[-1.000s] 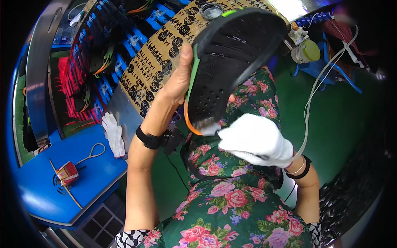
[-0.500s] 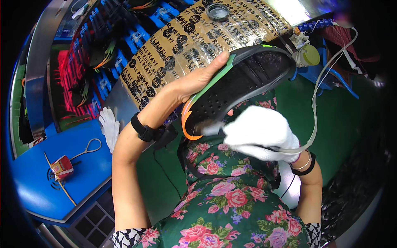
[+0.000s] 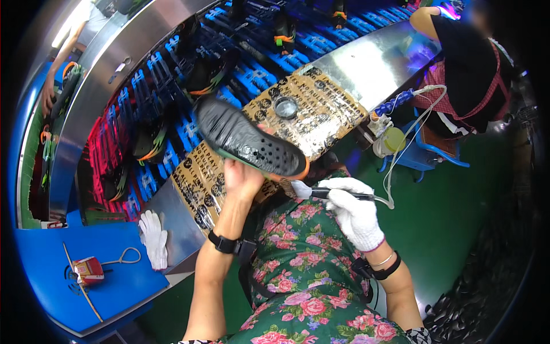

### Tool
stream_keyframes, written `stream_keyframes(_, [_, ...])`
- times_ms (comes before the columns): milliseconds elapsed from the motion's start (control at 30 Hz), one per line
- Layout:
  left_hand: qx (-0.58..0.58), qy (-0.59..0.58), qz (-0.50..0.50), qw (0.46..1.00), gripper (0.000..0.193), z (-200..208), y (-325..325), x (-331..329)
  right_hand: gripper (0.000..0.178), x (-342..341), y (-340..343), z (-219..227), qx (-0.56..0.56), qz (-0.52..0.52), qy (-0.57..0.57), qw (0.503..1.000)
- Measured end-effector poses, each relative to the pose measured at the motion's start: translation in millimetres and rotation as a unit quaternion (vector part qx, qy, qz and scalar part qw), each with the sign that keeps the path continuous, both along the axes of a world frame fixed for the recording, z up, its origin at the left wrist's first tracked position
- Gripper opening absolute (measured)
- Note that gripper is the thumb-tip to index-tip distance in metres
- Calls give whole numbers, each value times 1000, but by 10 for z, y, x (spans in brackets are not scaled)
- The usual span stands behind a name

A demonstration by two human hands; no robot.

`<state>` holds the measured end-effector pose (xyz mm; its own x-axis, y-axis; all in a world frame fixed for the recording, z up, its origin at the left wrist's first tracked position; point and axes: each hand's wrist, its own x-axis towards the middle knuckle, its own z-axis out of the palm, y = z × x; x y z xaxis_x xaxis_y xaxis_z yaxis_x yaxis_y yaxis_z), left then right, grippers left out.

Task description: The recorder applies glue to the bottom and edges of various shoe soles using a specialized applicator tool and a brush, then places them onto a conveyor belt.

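My bare left hand (image 3: 245,176) grips a black shoe sole (image 3: 246,135) from below. Its glossy, wet-looking face with small round holes is turned up, and a green and orange edge shows on the near side. In a white knit glove, my right hand (image 3: 355,209) holds a brush (image 3: 303,190) by its black handle, from which a clear tube runs off to the right. The bristles are at the sole's near right end, at or just below the orange rim; whether they touch it I cannot tell.
A conveyor (image 3: 252,71) with blue and pink-red slats carries several soles. Before it is a taped cardboard sheet (image 3: 321,114) bearing a round dish (image 3: 286,107). A white glove (image 3: 153,238) lies beside a blue table (image 3: 46,258). Another person (image 3: 467,69) works at the right.
The sole has moved left and tilted, from its hollow-looking near view to a raised far end. My right hand with the brush has dropped slightly. The view now takes in more of the conveyor.
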<state>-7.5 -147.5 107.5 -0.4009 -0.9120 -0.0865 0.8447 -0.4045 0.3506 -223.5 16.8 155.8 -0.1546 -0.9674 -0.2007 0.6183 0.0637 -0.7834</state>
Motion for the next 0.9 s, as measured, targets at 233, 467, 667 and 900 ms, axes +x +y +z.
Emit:
stream_keyframes(233, [-30,44,-77,996,75,38,660,469,22,156,-75,-214,30,2,-32,999])
stream_keyframes(467, [171,96,-128,972,85,-20,1167,356,25,271,-140,-21,-19,26,13,999])
stream_keyframes(667, [50,123,-194,972,103,126,1191,-23,27,157,-150,405,-96,26,225,969])
stream_keyframes(900, [43,-11,-151,988,106,217,1324,-198,26,136,-196,628,-327,-68,511,792])
